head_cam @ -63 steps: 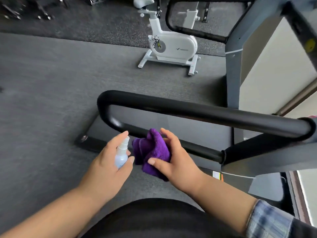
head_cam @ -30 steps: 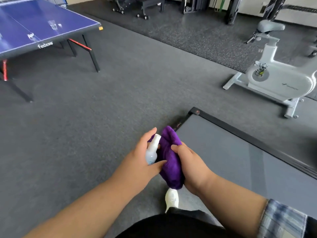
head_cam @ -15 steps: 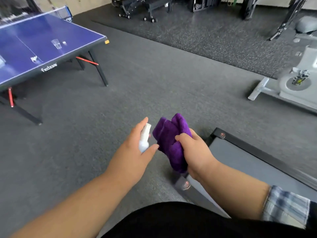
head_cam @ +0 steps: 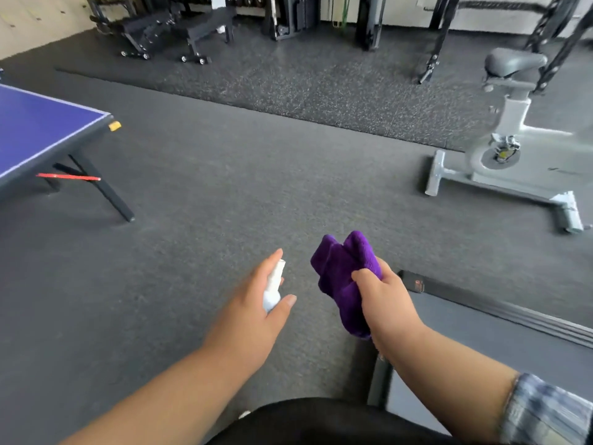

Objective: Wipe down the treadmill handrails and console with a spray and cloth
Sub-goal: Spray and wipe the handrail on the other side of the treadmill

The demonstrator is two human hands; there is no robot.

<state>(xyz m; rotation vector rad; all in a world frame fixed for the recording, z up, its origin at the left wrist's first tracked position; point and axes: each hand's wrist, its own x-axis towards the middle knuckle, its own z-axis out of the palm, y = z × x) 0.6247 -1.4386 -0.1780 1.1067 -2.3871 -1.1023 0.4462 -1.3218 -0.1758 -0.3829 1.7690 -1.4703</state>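
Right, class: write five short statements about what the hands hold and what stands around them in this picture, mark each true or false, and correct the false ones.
1. The left hand holds a small spray bottle. True.
2. The right hand grips a purple cloth. True.
3. The cloth is pressed against a handrail. False: no handrail is in view; the cloth is held in the air above the floor.
4. A blue table stands at the left. True.
5. The white exercise bike stands at the left beside the table. False: it stands at the right.
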